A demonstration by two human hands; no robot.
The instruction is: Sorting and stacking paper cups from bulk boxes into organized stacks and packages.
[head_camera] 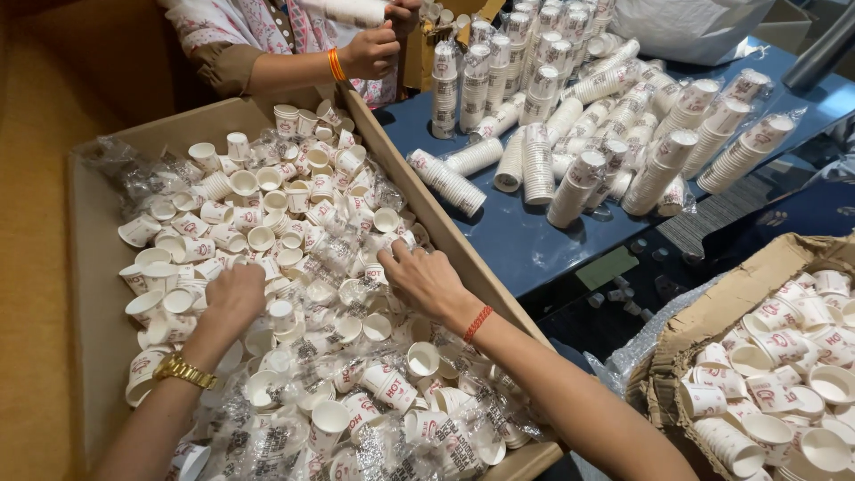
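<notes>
— What's closest to me right now?

— My two hands, both down in the big cardboard box [98, 267] full of loose small paper cups [267, 294] and crumpled clear plastic sleeves [258, 436]. My left hand [233, 298], gold watch [184, 370] on the wrist, is curled over the cups near the middle of the box; I can't tell whether it actually grips one. My right hand [426, 278], red thread band [477, 323] on the wrist, lies fingers-down on the cups by the box's right wall, loosely spread, and I can't see a cup pinched in it.

— And off to the right?

— A second, torn cardboard box [712, 312] at the near right, also heaped with the same white cups with red print.

— Further out?

— Past the right wall of the big box runs a dark blue surface [525, 240]. Stacks of nested cups [570, 134] lie and stand across its far half, many wrapped in clear plastic.

— Anyone else?

— Yes, at the far edge of the big box another person in a patterned top, orange bangle on the wrist. Their hand [370, 52] is closed around a stack of cups [343, 11].
</notes>
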